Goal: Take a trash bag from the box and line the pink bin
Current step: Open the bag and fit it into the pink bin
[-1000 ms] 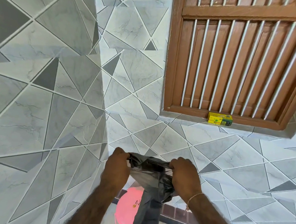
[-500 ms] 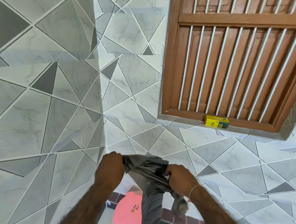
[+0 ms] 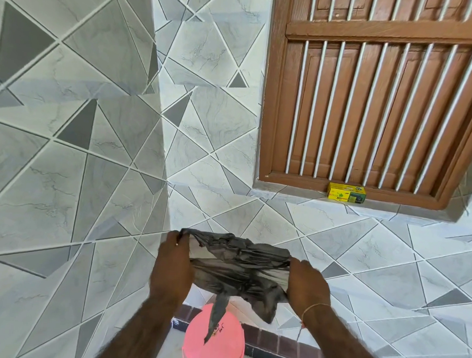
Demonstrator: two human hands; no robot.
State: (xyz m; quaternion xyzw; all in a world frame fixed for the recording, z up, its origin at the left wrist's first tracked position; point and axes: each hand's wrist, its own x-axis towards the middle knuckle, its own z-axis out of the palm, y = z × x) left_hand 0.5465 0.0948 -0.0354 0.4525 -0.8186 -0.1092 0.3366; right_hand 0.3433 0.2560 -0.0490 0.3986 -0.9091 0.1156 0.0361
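The pink bin (image 3: pixel 213 339) stands on the floor by the tiled wall, directly below the black trash bag (image 3: pixel 238 266). Pulled harder, the thin film may tear. Left hand (image 3: pixel 171 268) and right hand (image 3: pixel 307 285) each pinch one bunched edge in a closed grip, stretching it between them

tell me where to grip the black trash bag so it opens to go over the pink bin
Grip the trash bag at its top edge, one side in each hand, coming from outside left and right. The left hand and right hand already pinch it there, stretched wide above the pink bin. The crumpled tail hangs down toward the bin, so the open mouth is probably at the held edge.
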